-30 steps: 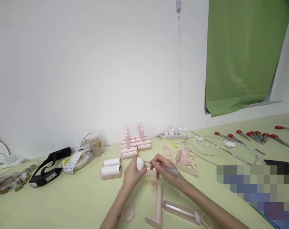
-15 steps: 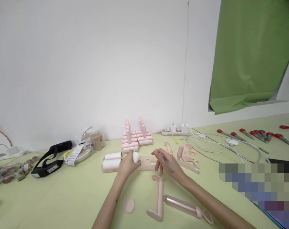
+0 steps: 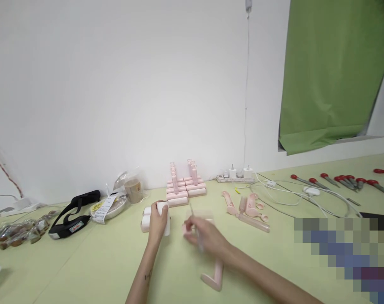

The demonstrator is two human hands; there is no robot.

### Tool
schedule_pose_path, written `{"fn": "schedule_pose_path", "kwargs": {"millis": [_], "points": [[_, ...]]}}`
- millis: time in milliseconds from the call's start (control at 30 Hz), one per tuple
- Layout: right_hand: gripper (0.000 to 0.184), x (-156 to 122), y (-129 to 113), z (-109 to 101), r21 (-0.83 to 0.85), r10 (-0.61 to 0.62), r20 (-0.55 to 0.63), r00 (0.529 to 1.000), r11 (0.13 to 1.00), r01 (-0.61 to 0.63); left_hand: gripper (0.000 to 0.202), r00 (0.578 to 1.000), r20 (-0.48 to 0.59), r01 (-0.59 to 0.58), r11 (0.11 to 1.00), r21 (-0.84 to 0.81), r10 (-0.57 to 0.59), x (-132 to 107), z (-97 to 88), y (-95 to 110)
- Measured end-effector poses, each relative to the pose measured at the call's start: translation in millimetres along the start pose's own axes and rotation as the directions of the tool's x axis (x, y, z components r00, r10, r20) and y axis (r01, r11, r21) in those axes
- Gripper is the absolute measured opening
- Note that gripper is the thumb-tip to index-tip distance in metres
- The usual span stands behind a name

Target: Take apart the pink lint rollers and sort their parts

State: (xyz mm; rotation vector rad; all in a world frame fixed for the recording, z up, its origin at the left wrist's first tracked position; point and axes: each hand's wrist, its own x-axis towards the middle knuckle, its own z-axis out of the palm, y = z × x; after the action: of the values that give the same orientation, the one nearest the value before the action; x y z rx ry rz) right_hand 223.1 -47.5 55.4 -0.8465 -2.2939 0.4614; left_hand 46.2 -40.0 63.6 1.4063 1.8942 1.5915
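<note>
My left hand (image 3: 158, 217) is closed around a white paper roll (image 3: 164, 217), held upright beside two more white rolls (image 3: 145, 221). My right hand (image 3: 206, 236) is smeared by motion, its fingers bent together. A small pink piece (image 3: 186, 230) shows at its fingertips, and a thin, blurred, stick-like tool (image 3: 192, 208) passes through the grip. Behind this hand lies a clear, pale pink cover (image 3: 206, 215), partly hidden. A pink angled handle (image 3: 215, 276) lies on the table below the right hand, its upper part covered by the hand and forearm.
Assembled pink rollers (image 3: 187, 190) stand in rows by the wall. Loose pink parts (image 3: 250, 207) and a clear tube (image 3: 255, 222) lie right. Behind them are a power strip (image 3: 235, 179) and cables (image 3: 287, 198). Red-handled tools (image 3: 344, 180) lie far right; a black strap (image 3: 74, 217) lies left.
My left hand has moved left with the white roll, now upright. My right hand has come down and left. The round pink disc at the front no longer shows, nor does the ring-ended tube.
</note>
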Motion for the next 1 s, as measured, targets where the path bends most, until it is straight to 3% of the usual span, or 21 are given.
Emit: {"fn": "schedule_pose_path", "kwargs": {"millis": [67, 167, 300, 333, 400, 500, 533, 600, 733, 833, 900, 1000], "points": [[0.011, 17.6, 14.6, -11.3, -0.027, 0.049, -0.114, 0.992, 0.998, -0.053, 0.026, 1.0, 0.016, -0.018, 0.999, -0.034, 0.019, -0.5, 1.9, -1.2], [0.013, 33.8, 32.8, -20.5, -0.037, 0.094, -0.149, 0.984, 0.994, -0.1, 0.025, 0.995, 0.073, -0.069, 0.996, -0.062, 0.073, -4.0, 6.6, -0.3], [0.023, 19.7, 43.4, -39.3, 0.006, 0.123, -0.252, 0.96, 0.992, -0.126, 0.039, 0.967, 0.136, -0.208, 0.975, -0.078, 0.217, -9.7, 19.8, 14.2], [0.025, 11.3, 44.9, -46.3, 0.017, 0.131, -0.284, 0.95, 0.991, -0.132, 0.042, 0.937, 0.191, -0.293, 0.956, -0.027, 0.292, -9.9, 24.5, 20.5], [0.027, -6.9, 48.7, -60.1, 0.049, 0.146, -0.353, 0.924, 0.989, -0.137, 0.043, 0.819, 0.386, -0.501, 0.857, 0.119, 0.425, -7.8, 34.9, 33.7], [0.027, -29.6, 57.0, -73.8, 0.128, 0.179, -0.432, 0.884, 0.982, -0.136, 0.037, 0.622, 0.662, -0.695, 0.685, 0.22, 0.418, -0.9, 51.9, 45.8], [0.026, -34.5, 59.6, -75.9, 0.156, 0.191, -0.441, 0.877, 0.979, -0.135, 0.036, 0.586, 0.707, -0.716, 0.661, 0.224, 0.396, 1.0, 57.2, 46.4], [0.025, -40.3, 62.9, -77.5, 0.199, 0.215, -0.436, 0.874, 0.97, -0.14, 0.038, 0.556, 0.75, -0.737, 0.63, 0.244, 0.359, 1.8, 66.1, 43.3], [0.022, -41.9, 58.2, -77.5, 0.244, 0.218, -0.404, 0.889, 0.962, -0.125, 0.066, 0.561, 0.762, -0.752, 0.584, 0.305, 0.324, -7.6, 72.3, 33.2], [0.022, -41.6, 50.1, -76.5, 0.23, 0.18, -0.37, 0.911, 0.968, -0.098, 0.067, 0.574, 0.74, -0.754, 0.579, 0.31, 0.351, -13.1, 67.2, 31.2], [0.021, -41.7, 47.0, -74.7, 0.207, 0.148, -0.349, 0.925, 0.975, -0.078, 0.063, 0.633, 0.658, -0.725, 0.61, 0.32, 0.408, -11.4, 61.7, 29.2], [0.022, -41.8, 47.3, -70.5, 0.164, 0.12, -0.331, 0.936, 0.984, -0.068, 0.079, 0.787, 0.509, -0.544, 0.781, 0.307, 0.349, -5.0, 55.1, 17.5]]}}
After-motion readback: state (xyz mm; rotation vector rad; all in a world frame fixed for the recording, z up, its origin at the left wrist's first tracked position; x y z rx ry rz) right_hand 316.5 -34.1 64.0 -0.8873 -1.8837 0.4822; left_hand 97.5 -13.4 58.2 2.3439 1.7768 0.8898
